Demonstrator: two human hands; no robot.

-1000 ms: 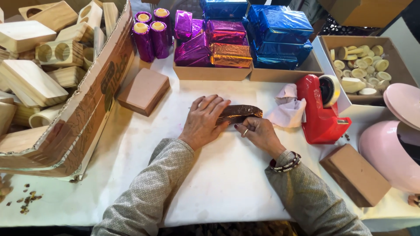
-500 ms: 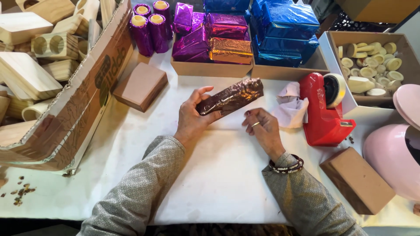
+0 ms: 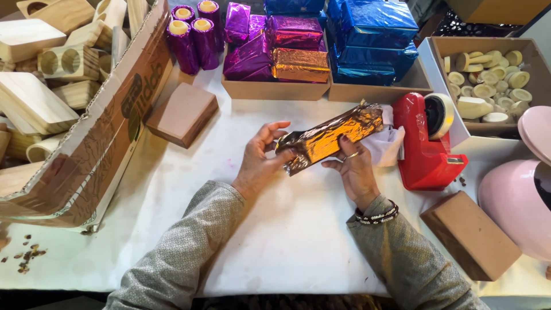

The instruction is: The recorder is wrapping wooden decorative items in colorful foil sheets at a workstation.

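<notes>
A white paper-covered table (image 3: 287, 241) fills the view; nothing of the room beyond it shows. At nine o'clock a large cardboard box (image 3: 97, 149) lies tipped on its side, holding pale wooden blocks (image 3: 34, 103), too many and too overlapped to count. At twelve o'clock stand two shallow cardboard trays: one (image 3: 275, 89) with purple foil-wrapped blocks and one copper one (image 3: 299, 64), the other (image 3: 376, 92) stacked with blue foil packages (image 3: 373, 34). Beside them, at eleven o'clock, four purple-wrapped cylinders (image 3: 192, 31) stand upright. At two o'clock an open box (image 3: 488, 123) holds many small pale wooden pieces. Pink rounded objects (image 3: 516, 189) sit at three o'clock, cut by the frame edge. Two plain brown house-shaped blocks lie on the table, one (image 3: 182, 113) at ten o'clock, one (image 3: 470, 235) at four o'clock. One red tape dispenser (image 3: 427, 146) stands just right of the hands, with crumpled white paper (image 3: 384, 143) touching its left side.

One foil-wrapped block (image 3: 327, 138), gold-copper, is held above the table centre. Its long axis runs from seven o'clock to one o'clock, the far end higher and pointing toward the dispenser. The left hand (image 3: 258, 161) grips its near end, thumb on the end and fingers spread wide behind it. The right hand (image 3: 353, 169) supports it from below near the middle, fingers curled up onto the foil, a ring on one.
</notes>
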